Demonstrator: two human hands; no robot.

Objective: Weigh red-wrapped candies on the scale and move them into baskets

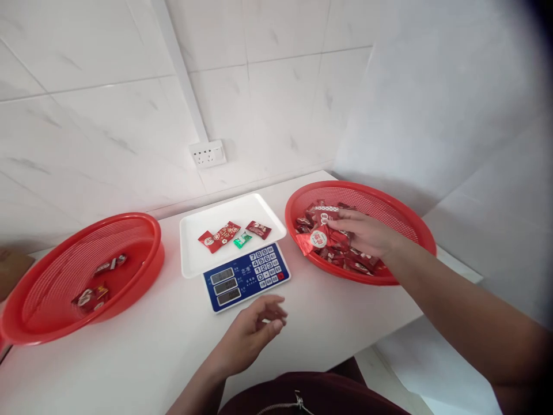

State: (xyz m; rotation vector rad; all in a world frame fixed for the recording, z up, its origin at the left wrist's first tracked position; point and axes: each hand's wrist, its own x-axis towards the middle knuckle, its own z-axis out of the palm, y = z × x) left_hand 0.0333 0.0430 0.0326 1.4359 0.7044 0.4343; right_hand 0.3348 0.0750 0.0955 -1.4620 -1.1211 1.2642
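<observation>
My right hand [365, 231] reaches into the red mesh basket [389, 202] on the right and closes its fingers on red-wrapped candies [322, 237] piled there. My left hand [254, 331] rests on the white counter just in front of the scale, its fingers loosely curled and holding nothing. The blue-faced digital scale [246, 276] stands between the baskets. On its white tray [192, 253] lie three red candy packets [222, 235] and one small green candy [242, 240].
A second red mesh basket [52, 276] on the left holds a few red candies [91, 298]. A wall socket [207, 153] is on the tiled wall behind the scale. The counter edge [389, 334] drops off at the front right.
</observation>
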